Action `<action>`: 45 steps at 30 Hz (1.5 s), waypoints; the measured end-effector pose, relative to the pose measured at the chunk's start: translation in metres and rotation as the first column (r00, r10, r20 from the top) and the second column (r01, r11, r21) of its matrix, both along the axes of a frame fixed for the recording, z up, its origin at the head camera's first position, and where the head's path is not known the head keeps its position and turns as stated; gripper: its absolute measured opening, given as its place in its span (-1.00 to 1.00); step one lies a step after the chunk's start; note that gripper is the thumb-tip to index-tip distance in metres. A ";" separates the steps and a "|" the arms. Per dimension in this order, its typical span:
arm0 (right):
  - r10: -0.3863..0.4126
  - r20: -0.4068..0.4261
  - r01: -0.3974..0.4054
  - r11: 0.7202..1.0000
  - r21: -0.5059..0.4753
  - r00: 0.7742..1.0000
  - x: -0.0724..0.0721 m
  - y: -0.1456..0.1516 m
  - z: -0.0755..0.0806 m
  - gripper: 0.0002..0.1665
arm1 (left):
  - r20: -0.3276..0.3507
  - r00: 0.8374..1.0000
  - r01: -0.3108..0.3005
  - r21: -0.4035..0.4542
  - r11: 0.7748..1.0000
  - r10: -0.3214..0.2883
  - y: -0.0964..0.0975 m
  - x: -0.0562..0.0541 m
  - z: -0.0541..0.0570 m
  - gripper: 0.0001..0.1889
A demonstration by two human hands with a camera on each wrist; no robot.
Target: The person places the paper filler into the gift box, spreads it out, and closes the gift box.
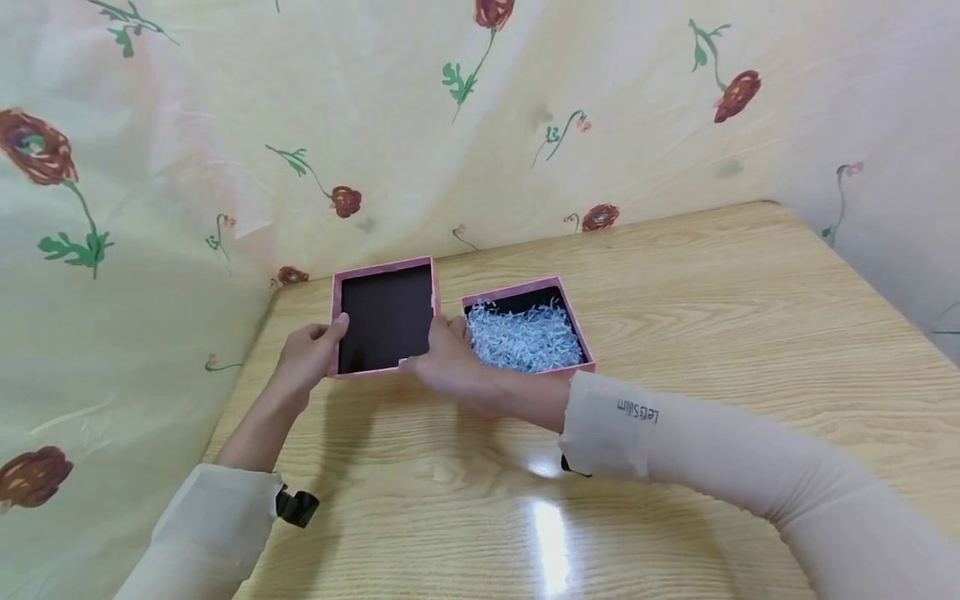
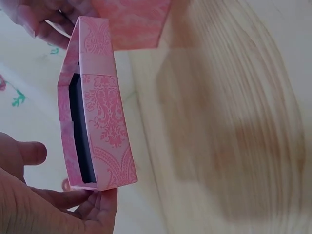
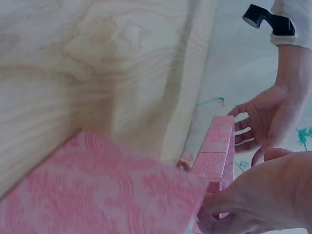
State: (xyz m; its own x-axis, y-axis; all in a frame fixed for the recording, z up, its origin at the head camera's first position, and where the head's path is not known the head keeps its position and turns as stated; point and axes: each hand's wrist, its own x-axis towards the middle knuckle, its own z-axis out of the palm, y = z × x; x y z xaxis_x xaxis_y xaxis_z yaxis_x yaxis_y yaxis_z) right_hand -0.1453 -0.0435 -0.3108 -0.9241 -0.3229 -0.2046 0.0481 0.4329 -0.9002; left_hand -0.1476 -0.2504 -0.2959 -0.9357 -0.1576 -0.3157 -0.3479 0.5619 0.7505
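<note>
A shallow pink patterned box (image 1: 386, 321) with a dark inside is tilted up, its open side facing me. My left hand (image 1: 309, 354) supports its left side; in the left wrist view the fingers touch the end of the box (image 2: 109, 117) while the thumb stands off. On the right, my right hand (image 1: 446, 358) grips the lower right corner, with the thumb at the front rim. Close beside that hand lies a second pink box (image 1: 573, 329), filled with pale blue shredded paper (image 1: 528, 337). Its patterned wall (image 3: 97, 190) looms large in the right wrist view.
Both boxes are near the back edge of a light wooden table (image 1: 712, 317). Behind and to the left hangs a pale flowered cloth (image 1: 405, 125). Black wrist straps show at the sleeves (image 1: 675, 442).
</note>
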 end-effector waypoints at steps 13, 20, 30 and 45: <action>-0.001 -0.011 0.000 0.999 -0.053 1.000 -0.012 0.035 0.036 -0.18 | -0.023 0.998 0.058 0.080 0.995 -0.057 0.026 -0.002 0.024 -0.19; 0.015 0.010 -0.013 0.992 -0.123 1.000 -0.018 0.072 0.052 -0.30 | -0.056 0.994 0.096 0.130 0.987 -0.089 0.054 -0.008 0.032 -0.21; 0.043 0.003 -0.042 0.976 -0.214 0.999 -0.026 0.134 0.055 -0.38 | -0.124 0.980 0.180 0.186 0.966 -0.158 0.102 -0.017 0.036 -0.30; -0.078 -0.005 0.076 0.978 -0.195 0.997 -0.023 0.170 0.056 -0.42 | -0.172 0.967 0.228 0.250 0.941 -0.189 0.133 -0.016 0.041 -0.39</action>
State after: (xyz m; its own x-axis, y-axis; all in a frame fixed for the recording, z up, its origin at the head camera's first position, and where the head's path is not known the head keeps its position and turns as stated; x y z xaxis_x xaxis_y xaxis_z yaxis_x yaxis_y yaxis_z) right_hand -0.1680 0.1268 -0.2548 -0.9499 -0.2829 -0.1327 0.0622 0.2447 -0.9676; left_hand -0.1635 -0.1171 -0.2553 -0.9768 0.1171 -0.1791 -0.1219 0.3832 0.9156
